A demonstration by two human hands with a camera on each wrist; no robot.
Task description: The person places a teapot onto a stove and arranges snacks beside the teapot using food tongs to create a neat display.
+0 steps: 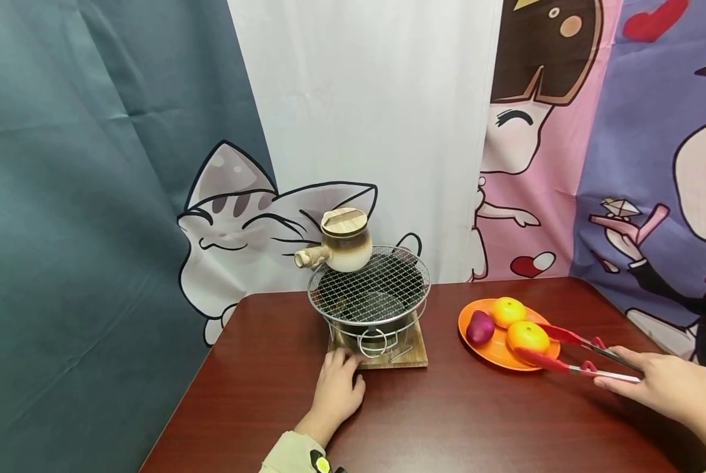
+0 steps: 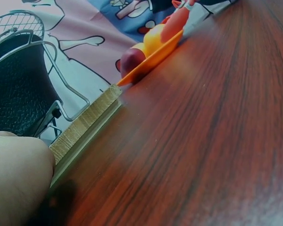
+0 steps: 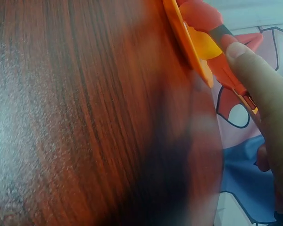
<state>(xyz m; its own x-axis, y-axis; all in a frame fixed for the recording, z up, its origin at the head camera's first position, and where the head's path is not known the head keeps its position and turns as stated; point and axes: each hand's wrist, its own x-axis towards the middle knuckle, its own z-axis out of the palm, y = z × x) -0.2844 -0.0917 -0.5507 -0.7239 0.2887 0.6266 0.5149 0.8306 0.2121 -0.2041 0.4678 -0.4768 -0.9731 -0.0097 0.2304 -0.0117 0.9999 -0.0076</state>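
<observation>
At the bottom centre of the head frame, we see the left hand (image 1: 338, 391) resting on the bench (image 1: 447, 420), its fingers lying loosely, thumb apart, at the near edge of a wooden board (image 1: 415, 353). At lower right, the right hand (image 1: 669, 389) grips the metal end of the red-tipped tongs (image 1: 589, 372), thumb and fingers closed around the arms. The parted tips stand either side of the nearer orange fruit (image 1: 528, 337); we cannot tell whether both touch it. That fruit lies on the orange plate (image 1: 497, 357), right of centre, with a purple item (image 1: 480, 328) to its left and a second orange fruit (image 1: 508, 311) behind. On the board, at centre, we find a dark stove topped by a round wire grid (image 1: 382, 292); a lidded pot (image 1: 352, 255) sits on its far left part, handle pointing left. Beyond hangs a cartoon-printed curtain (image 1: 376, 98).
</observation>
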